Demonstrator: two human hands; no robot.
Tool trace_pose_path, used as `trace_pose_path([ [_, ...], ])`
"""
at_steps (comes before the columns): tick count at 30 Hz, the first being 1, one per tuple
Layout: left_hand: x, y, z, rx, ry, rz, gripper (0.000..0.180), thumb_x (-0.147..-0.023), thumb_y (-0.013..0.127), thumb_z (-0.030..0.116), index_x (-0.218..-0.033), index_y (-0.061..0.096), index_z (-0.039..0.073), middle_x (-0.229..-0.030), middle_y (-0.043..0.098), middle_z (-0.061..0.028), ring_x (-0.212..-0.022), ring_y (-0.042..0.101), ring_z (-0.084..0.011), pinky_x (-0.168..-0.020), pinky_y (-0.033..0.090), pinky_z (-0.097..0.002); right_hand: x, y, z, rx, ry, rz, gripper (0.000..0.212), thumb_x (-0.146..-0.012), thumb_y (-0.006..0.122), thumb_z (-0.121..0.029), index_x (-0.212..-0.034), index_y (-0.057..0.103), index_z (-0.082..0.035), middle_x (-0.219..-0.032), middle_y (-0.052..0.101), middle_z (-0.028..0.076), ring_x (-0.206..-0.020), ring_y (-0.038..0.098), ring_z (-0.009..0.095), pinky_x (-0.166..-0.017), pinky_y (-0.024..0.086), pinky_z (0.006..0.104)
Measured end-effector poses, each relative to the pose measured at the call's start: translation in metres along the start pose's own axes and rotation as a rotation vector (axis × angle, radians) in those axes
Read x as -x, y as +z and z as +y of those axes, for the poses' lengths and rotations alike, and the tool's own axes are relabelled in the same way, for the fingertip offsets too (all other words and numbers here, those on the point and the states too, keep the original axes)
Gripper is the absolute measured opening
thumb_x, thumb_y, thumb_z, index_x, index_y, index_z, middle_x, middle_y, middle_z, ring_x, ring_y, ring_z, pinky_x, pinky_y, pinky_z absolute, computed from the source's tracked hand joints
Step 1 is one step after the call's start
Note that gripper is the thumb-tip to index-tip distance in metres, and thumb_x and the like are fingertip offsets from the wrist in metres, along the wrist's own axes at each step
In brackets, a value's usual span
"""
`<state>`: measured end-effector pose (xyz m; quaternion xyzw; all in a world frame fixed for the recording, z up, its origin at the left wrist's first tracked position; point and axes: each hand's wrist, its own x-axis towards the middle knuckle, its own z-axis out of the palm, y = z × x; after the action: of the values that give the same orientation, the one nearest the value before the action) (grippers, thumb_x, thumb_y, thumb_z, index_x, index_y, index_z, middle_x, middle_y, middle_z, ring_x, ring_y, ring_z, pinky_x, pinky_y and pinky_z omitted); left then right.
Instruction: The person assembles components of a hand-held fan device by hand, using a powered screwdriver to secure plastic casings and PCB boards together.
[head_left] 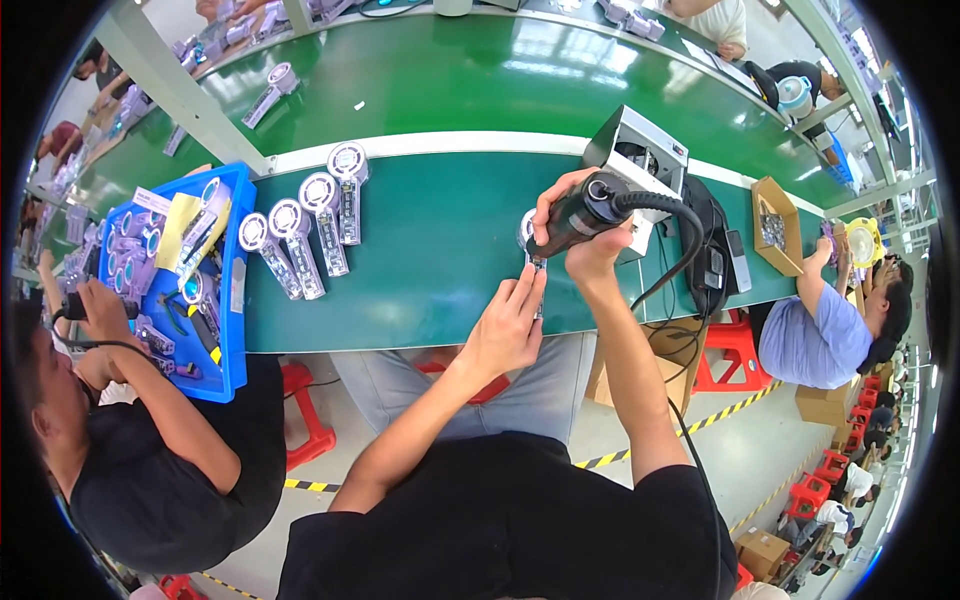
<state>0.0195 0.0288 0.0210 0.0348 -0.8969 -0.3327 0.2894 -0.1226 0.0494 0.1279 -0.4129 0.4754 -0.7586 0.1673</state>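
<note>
The green surface (420, 250) runs across in front of me, and at its 9 o'clock side a blue tray (235, 300) holds a jumble of lilac handheld fans, with a row of four finished-looking fans (300, 225) lying side by side just right of it. At about 1 o'clock from my hands stands a grey box-shaped unit (640, 150). My right hand (585, 235) is wrapped tight around the black electric screwdriver (580, 215), its coiled cable trailing off toward 4 o'clock, tip pointing down at the small fan (528, 235) that lies on the surface near its front edge. My left hand (505, 325) comes up from 6 o'clock, fingers (530, 290) pressed shut on the fan's handle. To do this well, I judge I should keep the driver upright over the screw, pin the handle flat so it cannot spin, and press only lightly.
</note>
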Motion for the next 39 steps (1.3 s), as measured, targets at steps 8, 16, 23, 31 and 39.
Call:
trace_pose_path([
  [8,-0.006,-0.004,-0.002,0.014,-0.03,-0.034,0.067,-0.071,0.066,-0.004,-0.135,0.048,-0.011,-0.132,0.052,-0.0295,-0.1,0.056,-0.038,-0.092,0.049,-0.0426,-0.013,-0.022,-0.007,-0.026,0.012,0.031,0.097,-0.072,0.046,-0.092,-0.096,0.055,0.002,-0.072,0.063,0.015,-0.05,0.058,0.018,-0.046,0.047,0.0285],
  [16,-0.023,0.01,-0.012,-0.057,-0.029,0.074,0.057,-0.076,0.08,0.008,-0.127,0.058,-0.002,-0.124,0.057,-0.0202,-0.096,0.061,-0.0316,-0.082,0.053,-0.0396,-0.045,-0.102,-0.057,0.222,-0.155,0.253,0.095,-0.078,0.034,-0.092,-0.1,0.053,-0.002,-0.074,0.062,0.013,-0.051,0.058,0.022,-0.048,0.048,0.0309],
  [23,-0.017,0.01,-0.014,-0.042,0.136,0.085,0.037,-0.077,0.076,0.004,-0.112,0.065,-0.003,-0.112,0.06,-0.0169,-0.092,0.061,-0.031,-0.081,0.052,-0.0401,-0.054,-0.104,-0.042,0.188,-0.12,0.26,0.092,-0.087,0.03,-0.084,-0.095,0.055,0.004,-0.07,0.063,0.014,-0.048,0.058,0.019,-0.045,0.045,0.0276],
  [31,-0.016,0.012,-0.015,0.026,0.076,0.061,0.03,-0.078,0.075,0.001,-0.106,0.066,-0.005,-0.109,0.061,-0.0181,-0.089,0.061,-0.0315,-0.077,0.053,-0.0395,-0.019,-0.093,-0.044,-0.135,0.109,0.205,0.092,-0.08,0.027,-0.092,-0.099,0.051,-0.005,-0.073,0.061,0.015,-0.047,0.053,0.021,-0.046,0.046,0.0354],
  [39,-0.018,0.016,-0.016,0.019,0.086,0.086,0.028,-0.079,0.074,0.001,-0.105,0.066,-0.006,-0.11,0.062,-0.019,-0.088,0.061,-0.031,-0.077,0.054,-0.0395,0.033,-0.059,-0.038,-0.092,0.002,0.196,0.098,-0.077,0.032,-0.093,-0.102,0.048,0.0,-0.075,0.063,0.018,-0.049,0.057,0.021,-0.046,0.048,0.03],
])
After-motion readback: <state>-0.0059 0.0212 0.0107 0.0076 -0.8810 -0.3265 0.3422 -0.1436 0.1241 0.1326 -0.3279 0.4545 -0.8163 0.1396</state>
